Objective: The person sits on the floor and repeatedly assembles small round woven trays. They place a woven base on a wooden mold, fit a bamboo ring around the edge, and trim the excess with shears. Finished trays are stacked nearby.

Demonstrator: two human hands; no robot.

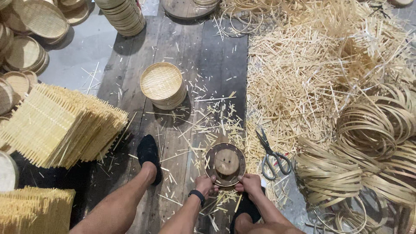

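My left hand (204,184) and my right hand (250,183) both grip the near rim of a round wooden form (225,163) with a dark ring around it. The form rests on the plank floor between my feet. A raised wooden disc with two small holes sits at its centre. A black band is on my left wrist. Grey scissors (271,154) lie just right of the form, apart from my right hand.
A short stack of round woven trays (163,84) stands ahead on the planks. Square woven mats (56,125) pile up at left. Loose bamboo slivers (312,65) and coiled bamboo hoops (372,143) fill the right. More round trays (32,26) sit far left.
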